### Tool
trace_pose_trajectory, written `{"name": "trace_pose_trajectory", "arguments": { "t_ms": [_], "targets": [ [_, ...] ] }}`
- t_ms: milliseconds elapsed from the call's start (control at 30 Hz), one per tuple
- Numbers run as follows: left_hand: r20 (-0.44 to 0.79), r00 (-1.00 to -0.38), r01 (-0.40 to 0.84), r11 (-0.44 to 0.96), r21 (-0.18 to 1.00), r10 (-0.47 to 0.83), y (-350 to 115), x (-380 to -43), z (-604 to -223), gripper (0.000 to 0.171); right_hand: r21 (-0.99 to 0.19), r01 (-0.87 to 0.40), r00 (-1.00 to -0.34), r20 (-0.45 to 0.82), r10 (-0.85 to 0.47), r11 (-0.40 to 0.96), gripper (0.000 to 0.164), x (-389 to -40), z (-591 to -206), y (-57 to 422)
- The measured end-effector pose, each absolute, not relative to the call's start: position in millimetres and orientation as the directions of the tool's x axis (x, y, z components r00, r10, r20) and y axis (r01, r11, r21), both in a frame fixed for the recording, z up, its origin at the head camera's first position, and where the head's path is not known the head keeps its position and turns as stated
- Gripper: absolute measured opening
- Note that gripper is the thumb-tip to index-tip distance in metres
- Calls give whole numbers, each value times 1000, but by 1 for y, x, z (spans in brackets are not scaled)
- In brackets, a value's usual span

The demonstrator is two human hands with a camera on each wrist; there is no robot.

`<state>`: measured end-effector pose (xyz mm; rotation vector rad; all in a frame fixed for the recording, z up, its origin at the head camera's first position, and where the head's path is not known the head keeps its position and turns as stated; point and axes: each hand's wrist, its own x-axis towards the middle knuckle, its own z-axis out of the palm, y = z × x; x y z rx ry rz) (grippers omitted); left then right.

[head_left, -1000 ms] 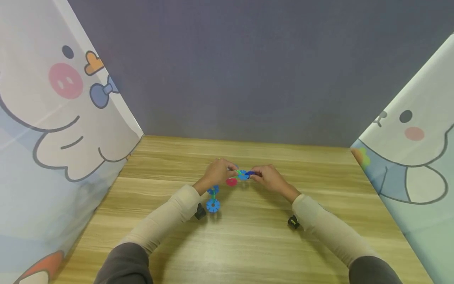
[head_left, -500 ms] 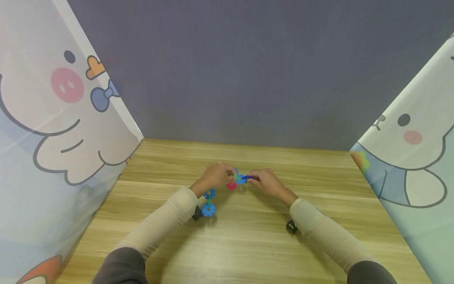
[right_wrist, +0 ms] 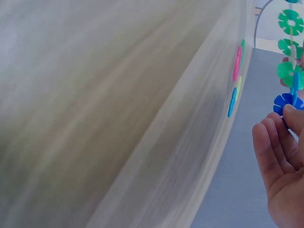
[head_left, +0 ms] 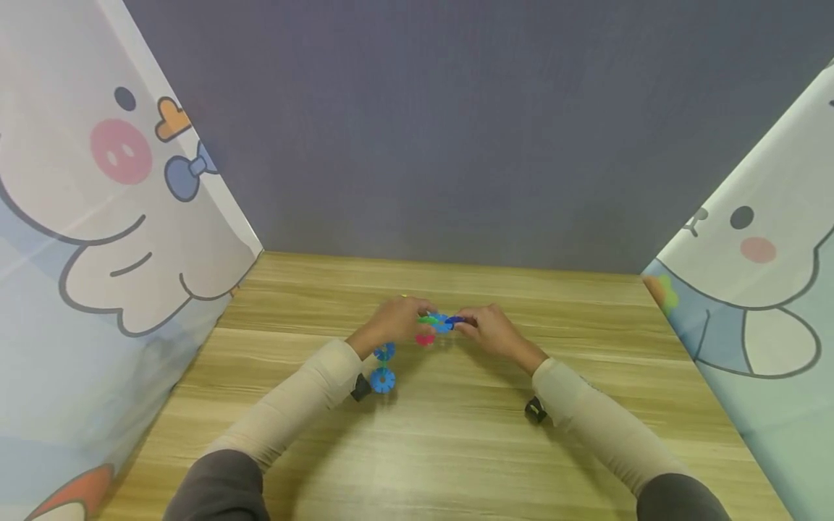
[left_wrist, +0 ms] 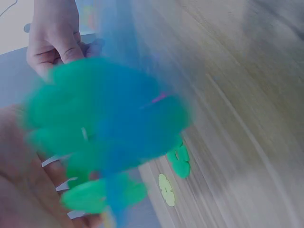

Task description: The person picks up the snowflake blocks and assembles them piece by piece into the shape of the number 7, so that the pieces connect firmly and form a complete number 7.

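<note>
A chain of notched snowflake discs, green and light blue, runs between my hands. My left hand (head_left: 399, 320) holds it at a green disc (head_left: 427, 320) between thumb and fingers. Beyond, the light blue disc (head_left: 441, 323) meets a dark blue disc (head_left: 454, 320), which my right hand (head_left: 493, 331) pinches at its edge. In the right wrist view the dark blue disc (right_wrist: 284, 103) sits at the thumb tip, joined to the chain. The chain's other end, with a light blue disc (head_left: 382, 380), hangs below my left wrist. Close, blurred green and blue discs (left_wrist: 71, 109) cover part of the left wrist view.
Loose discs lie on the wooden table (head_left: 456, 449) behind the hands: a pink disc (right_wrist: 237, 63), a blue disc (right_wrist: 232, 102), a yellow disc (left_wrist: 166, 190) and a green disc (left_wrist: 179, 160). A grey panel (head_left: 417, 130) rises at the back, with cartoon-printed panels on both sides.
Both hands have shifted slightly left with the chain, and its hanging end has moved a little left too. The right hand keeps its pinch on the dark blue disc.
</note>
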<state>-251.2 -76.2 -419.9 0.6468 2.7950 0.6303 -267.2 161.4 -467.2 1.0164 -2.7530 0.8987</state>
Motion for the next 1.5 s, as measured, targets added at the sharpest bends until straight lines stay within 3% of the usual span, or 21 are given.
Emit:
{"name": "trace_pose_trajectory", "arguments": {
  "t_ms": [600, 1033, 1500],
  "targets": [
    [-129, -860, 398, 808, 434, 493, -70, -254, -427, 55, -462, -655, -734, 200, -649, 598, 16, -280, -458, 158],
    [-85, -878, 420, 842, 337, 472, -67, -250, -432, 57, -465, -668, -716, 186, -673, 582, 15, -284, -457, 148],
    [-32, -887, 410, 818, 403, 460, -72, -248, -434, 56, -539, -601, -756, 143, -639, 590, 16, -285, -458, 138]
  ]
}}
